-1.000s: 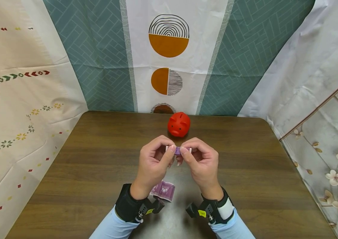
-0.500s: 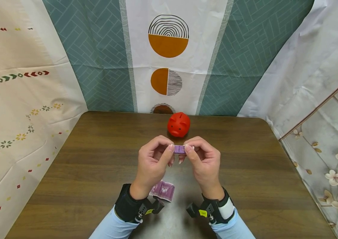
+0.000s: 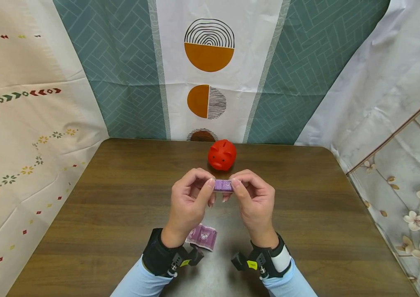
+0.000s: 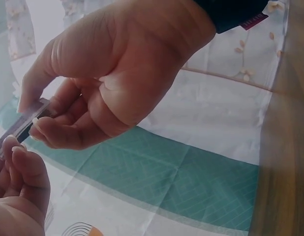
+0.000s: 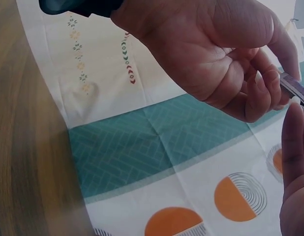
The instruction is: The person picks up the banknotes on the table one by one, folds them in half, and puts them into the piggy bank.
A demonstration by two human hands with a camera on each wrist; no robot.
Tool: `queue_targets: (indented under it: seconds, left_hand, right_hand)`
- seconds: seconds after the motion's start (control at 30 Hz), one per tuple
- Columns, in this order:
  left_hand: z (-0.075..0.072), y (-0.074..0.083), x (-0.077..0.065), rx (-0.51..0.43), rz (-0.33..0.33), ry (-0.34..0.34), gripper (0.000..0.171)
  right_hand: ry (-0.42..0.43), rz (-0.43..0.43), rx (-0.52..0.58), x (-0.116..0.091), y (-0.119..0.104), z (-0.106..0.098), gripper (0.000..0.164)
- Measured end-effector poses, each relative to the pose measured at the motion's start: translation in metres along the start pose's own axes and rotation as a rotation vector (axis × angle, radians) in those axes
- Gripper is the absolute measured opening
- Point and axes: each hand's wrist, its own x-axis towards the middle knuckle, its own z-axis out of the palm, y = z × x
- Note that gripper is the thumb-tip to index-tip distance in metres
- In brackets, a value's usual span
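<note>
A small purple banknote, folded into a narrow strip, is held up above the table between both hands. My left hand pinches its left end between thumb and fingers. At the other end my right hand pinches it the same way. In the left wrist view the strip's edge shows under the left thumb. Just past the hands stands a red piggy bank, facing me, with a slot on its top. A second purple banknote, creased, lies on the table beside the left wrist, which partly covers it.
The brown wooden table reaches back to a green and white patterned cloth. A cream cloth hangs on the left and a floral one on the right. A strapped camera sits on each wrist.
The hands have spread slightly apart along the folded banknote, so more of its purple middle shows. The piggy bank and the second banknote have stayed put.
</note>
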Motion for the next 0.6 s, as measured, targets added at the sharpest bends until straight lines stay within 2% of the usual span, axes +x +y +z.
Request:
queue_targets:
  seconds: [0.13,0.33,0.47,0.6]
  left_hand:
    - [-0.0008,0.0009,0.0003,0.009,-0.005,0.019,0.004]
    - [-0.0021,0.0007,0.0002,-0.001,0.002,0.009,0.004]
    - [-0.0007,0.0004,0.0,-0.022,0.011,-0.009,0.003]
    - [0.002,-0.0015,0.0003,0.008,0.061,-0.059,0.005]
  right_hand:
    - [0.014,0.004,0.018,0.0008,-0.0011,-0.0003,0.01]
    - [0.04,0.024,-0.023,0.0004,-0.0027,0.0012,0.009]
    - [0.102,0.031,-0.089,0.0004,-0.0017,0.0026,0.004]
    - [0.168,0.018,-0.187,-0.0003,0.0003,0.0043,0.006]
